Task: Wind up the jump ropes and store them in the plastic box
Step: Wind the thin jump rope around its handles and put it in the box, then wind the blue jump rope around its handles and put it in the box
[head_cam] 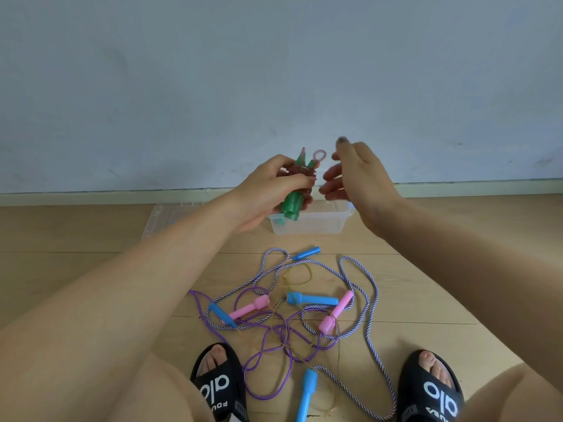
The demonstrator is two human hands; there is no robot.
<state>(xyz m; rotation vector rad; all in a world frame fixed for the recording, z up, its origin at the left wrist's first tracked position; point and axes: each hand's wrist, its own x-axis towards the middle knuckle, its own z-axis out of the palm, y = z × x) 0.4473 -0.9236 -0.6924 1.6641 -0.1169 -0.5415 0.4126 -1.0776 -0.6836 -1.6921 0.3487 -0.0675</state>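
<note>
Head view, near to far. Two feet in black slides (219,388) at the bottom edge, wooden floor (91,263) between them.

Just beyond the feet: loose tangle of jump ropes, none wound.
- purple rope (265,354) looping through the middle, apparently the one with the pink handles (248,307).
- striped white-blue rope (370,303) sprawled widest, running out toward the right foot.
- thin yellowish rope (297,277), hard to trace; ends unclear.
- several blue handles (312,300) scattered about; can't tell which handle belongs to which rope.

Past the tangle: clear plastic box (310,223), open. Something green shows at its left end, but the raised bundle overlaps it, so I can't tell if anything is already stored. A clear flat piece, probably the lid (170,217), lies on the floor to its left.

Above the box: left hand (268,190) wrapped around the wound bundle (300,184), reddish-brown rope coiled round two green handles, a small pink loop sticking out the top. Right hand (353,175) just beside it, fingers loose and spread, holding nothing.

Judgement: one rope wound and held directly over the box, drop-in not yet done. At least three ropes left on the floor, and they cross each other, so untangling comes before winding. Roughly a quarter through. Lid, if needed, is last.
</note>
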